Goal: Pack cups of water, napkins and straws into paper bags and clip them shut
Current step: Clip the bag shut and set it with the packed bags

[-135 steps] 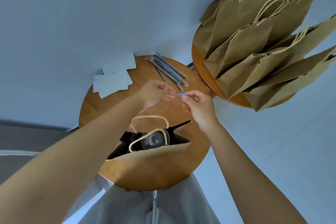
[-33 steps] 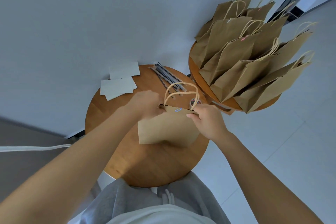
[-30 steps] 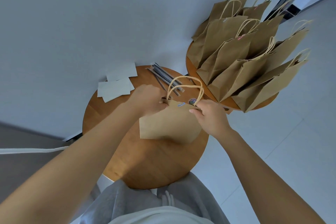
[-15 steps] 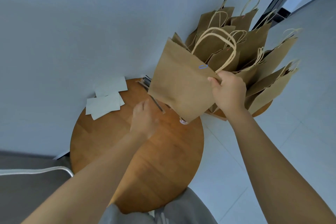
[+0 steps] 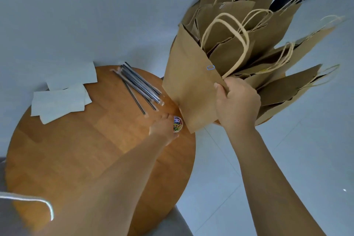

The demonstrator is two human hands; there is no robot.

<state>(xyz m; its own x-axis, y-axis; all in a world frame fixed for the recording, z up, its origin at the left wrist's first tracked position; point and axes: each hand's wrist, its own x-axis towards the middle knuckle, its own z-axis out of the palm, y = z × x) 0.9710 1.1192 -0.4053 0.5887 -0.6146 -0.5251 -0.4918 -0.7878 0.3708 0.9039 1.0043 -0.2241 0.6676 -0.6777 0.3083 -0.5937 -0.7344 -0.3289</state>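
Holding a brown paper bag (image 5: 191, 82) up in the air, the right hand (image 5: 237, 101) pinches its top edge beside the rope handles (image 5: 229, 44). A blue clip (image 5: 210, 67) keeps the top of the bag closed. Behind it, many more paper bags (image 5: 277, 63) stand packed together on a second round surface (image 5: 262, 120), and they block most of it from sight. The left hand (image 5: 162, 127) rests flat on the near round wooden surface (image 5: 76, 149), fingers loose, touching a small clear tub of colored clips (image 5: 177, 123). Wrapped straws (image 5: 139, 88) lie in a pile near the far edge. Napkins (image 5: 61, 96) lie at the left edge. I can read no words on anything.
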